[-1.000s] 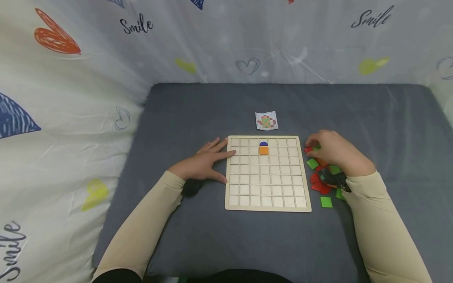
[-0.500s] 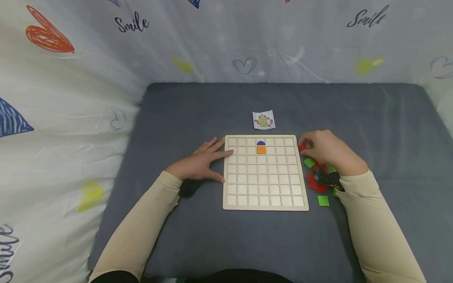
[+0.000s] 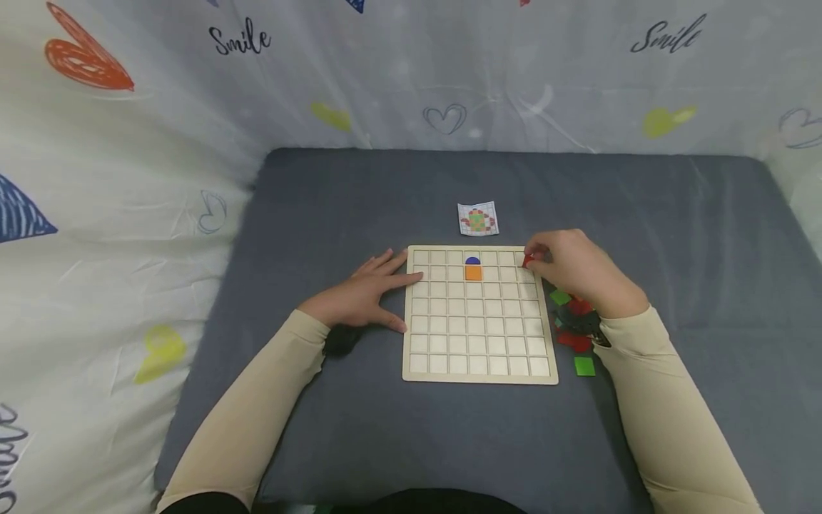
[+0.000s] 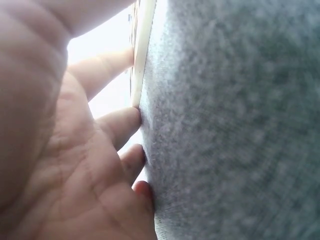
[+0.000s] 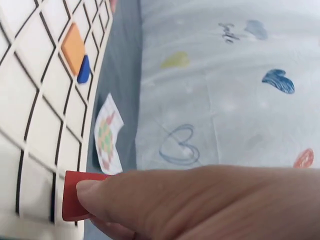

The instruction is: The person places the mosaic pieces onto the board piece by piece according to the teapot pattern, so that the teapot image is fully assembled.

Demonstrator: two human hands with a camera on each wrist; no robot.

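Our right hand [image 3: 581, 275] pinches a red piece [image 3: 528, 261] at the board's far right corner
We grip that piece between thumb and fingers, over the pale gridded board [image 3: 480, 380], and we cannot tell whether it touches the wood; our left hand [image 3: 362, 296] lies spread, fingers extended and grasping nothing, its fingertips against the board's left edge, while in the grid we see an orange square [image 3: 473, 273] with a blue half-round [image 3: 472, 261] in the cell directly beyond it, a small patterned card [image 3: 478, 218] on the grey cloth [image 3: 353, 435] past the far edge, and, beside the right edge, loose red pieces [image 3: 574, 343] partly hidden by our wrist, with a green square [image 3: 584, 366] just nearer to us
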